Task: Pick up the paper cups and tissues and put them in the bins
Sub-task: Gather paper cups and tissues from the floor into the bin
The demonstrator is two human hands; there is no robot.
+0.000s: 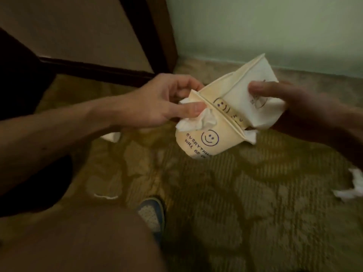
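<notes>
My left hand (167, 101) pinches the flattened rim of a cream paper cup (204, 140) printed with a smiley face, together with a crumpled white tissue (193, 121). My right hand (294, 107) grips a second flattened paper cup (253, 95), whose lower end sits pushed into the first cup. Both cups hang in the air above the patterned carpet (235, 203). More tissues lie on the carpet: one at the right edge (353, 187), one under my left wrist (112, 136), and a small scrap (106, 196) near my knee.
A dark wooden door frame (157, 36) and a pale green wall (275, 26) stand behind the cups. My knee (78, 238) and a blue shoe (152, 214) fill the lower left. No bin is in view.
</notes>
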